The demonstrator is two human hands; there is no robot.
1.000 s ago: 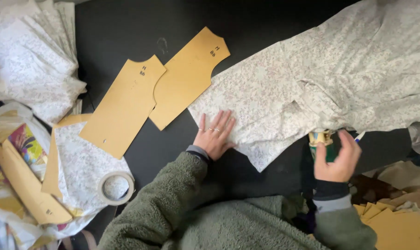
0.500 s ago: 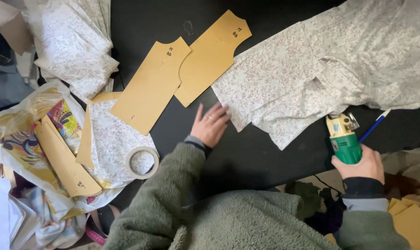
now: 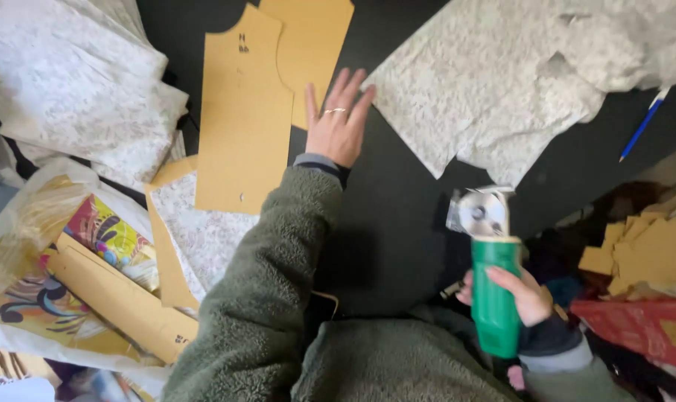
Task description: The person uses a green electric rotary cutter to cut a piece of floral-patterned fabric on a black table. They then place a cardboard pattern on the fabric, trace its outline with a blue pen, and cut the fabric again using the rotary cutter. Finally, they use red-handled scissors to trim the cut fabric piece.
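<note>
My left hand (image 3: 339,119) lies flat, fingers spread, on the black table (image 3: 397,193), its fingertips at the edge of a tan cardboard pattern piece (image 3: 317,37) and close to the flowered white fabric (image 3: 502,82). A second, longer cardboard pattern piece (image 3: 242,119) lies just left of the hand. My right hand (image 3: 520,294) grips the green body of a rotary fabric cutter (image 3: 490,275), held upright over the table's near edge with its round steel blade on top, clear of the fabric.
Folded flowered fabric (image 3: 70,82) is piled at the left. Below it lie more cut cloth (image 3: 200,234), cardboard strips (image 3: 118,301) and a colourful plastic bag (image 3: 107,231). A blue pen (image 3: 643,123) lies at the right; tan cardboard scraps (image 3: 654,249) and red material (image 3: 639,327) sit beyond the table edge.
My right hand has pulled the cutter back from the fabric edge and raised it blade-up near my body. My left hand slid off the fabric toward the cardboard pieces. The view shifted.
</note>
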